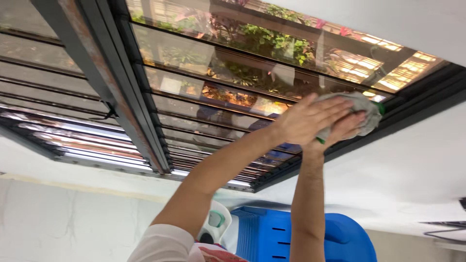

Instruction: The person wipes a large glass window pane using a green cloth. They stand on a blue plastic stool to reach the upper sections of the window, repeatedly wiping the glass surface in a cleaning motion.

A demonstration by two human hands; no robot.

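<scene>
Nearest to the camera are the person's white sleeve (160, 242) and the two bare forearms, which reach up toward the window. Behind them stand a blue plastic container (272, 235) and a white jug (216, 225) with a green ring.

Further up, the left hand (303, 119) lies flat with spread fingers over a grey cloth (366, 114) and presses it on the glass. The right hand (344, 128) is just under it and closes its fingers around the lower edge of the same cloth. A small green piece shows at the cloth's border.

The cloth is at the right end of a glass slat (228, 94) of the louvre window, near the dark frame (417, 109). I judge the wiping is in its middle: this slat is under work, and whether the other slats are already clean I cannot tell, because reflections cover them. Beyond the glass, green plants (276, 41) and a lit building are visible.
</scene>
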